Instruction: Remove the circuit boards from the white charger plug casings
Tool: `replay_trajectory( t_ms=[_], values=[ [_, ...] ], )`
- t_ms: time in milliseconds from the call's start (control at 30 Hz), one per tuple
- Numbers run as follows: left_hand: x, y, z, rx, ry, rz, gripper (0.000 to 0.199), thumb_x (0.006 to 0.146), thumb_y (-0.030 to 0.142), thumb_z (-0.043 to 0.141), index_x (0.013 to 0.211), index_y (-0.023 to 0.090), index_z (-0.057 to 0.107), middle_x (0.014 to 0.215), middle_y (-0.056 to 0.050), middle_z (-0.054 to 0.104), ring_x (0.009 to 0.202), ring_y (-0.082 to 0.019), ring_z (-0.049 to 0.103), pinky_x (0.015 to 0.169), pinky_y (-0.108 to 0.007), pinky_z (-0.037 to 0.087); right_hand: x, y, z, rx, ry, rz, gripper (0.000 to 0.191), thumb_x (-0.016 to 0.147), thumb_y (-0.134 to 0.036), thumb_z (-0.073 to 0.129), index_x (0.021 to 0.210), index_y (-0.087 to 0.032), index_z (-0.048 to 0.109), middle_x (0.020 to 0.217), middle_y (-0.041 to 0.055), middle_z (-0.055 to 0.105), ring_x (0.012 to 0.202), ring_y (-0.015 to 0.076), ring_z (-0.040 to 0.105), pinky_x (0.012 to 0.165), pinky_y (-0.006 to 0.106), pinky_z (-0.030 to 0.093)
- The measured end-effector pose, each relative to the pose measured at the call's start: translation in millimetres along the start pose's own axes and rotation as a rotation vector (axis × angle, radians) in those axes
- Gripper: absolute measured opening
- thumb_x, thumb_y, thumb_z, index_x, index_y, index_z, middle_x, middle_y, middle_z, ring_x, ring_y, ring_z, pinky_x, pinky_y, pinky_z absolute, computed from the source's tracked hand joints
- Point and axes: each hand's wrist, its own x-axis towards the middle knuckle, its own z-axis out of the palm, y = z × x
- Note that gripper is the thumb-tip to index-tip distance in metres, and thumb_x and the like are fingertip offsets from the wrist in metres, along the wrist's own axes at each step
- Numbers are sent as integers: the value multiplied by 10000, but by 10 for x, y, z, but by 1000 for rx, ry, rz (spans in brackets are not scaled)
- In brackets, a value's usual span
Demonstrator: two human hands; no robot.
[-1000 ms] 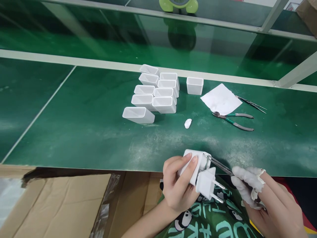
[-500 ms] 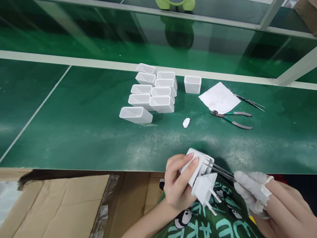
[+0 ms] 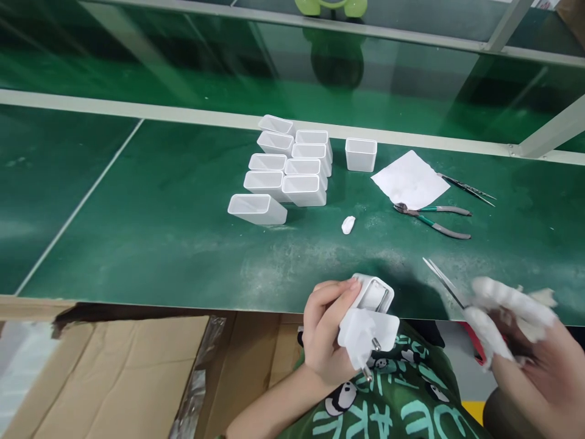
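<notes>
My left hand (image 3: 326, 326) is closed around a white plug adapter (image 3: 368, 335) at the table's front edge. Its open housing faces up and right, and two metal pins point down from the plug face. To the right, my right hand (image 3: 512, 323), with white wraps on its fingers, grips a pair of tweezers (image 3: 445, 281). The tweezers' tips point up and left, apart from the adapter, with nothing visible between them. Motion blurs the right hand somewhat.
Several translucent plastic cups (image 3: 304, 190) stand grouped at the back, and a single cup (image 3: 361, 155) is beside them. Right of these lie white paper (image 3: 411, 180), pliers (image 3: 432, 219) and a second pair of tweezers (image 3: 468, 189). A small white lump (image 3: 348, 225) lies nearer. Cardboard (image 3: 137, 372) is below left.
My right hand has pulled the tweezers out of the adapter's housing and moved them to the right. My left hand has turned the adapter slightly, and its pins now point more downward.
</notes>
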Motion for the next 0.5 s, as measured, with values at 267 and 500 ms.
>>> replay_trajectory(
  t_ms=[267,500],
  values=[
    [-8,-25,-29,-16,-28,-28,502,862,173,673,1353,220,577,1024,-88,620,866,-215,638,670,-323,554,360,334,349,-183,-102,-272,313,952,-160,496,1250,-197,584,1040,102,679,996,245,642,842,380,564],
    [-22,-13,-19,-39,-13,-15,568,801,36,638,1338,213,585,1040,-92,628,870,-213,639,667,-313,546,1408,1118,192,-575,-78,-146,232,844,-76,517,988,-40,695,975,207,682,1010,345,647,910,480,517]
  ],
)
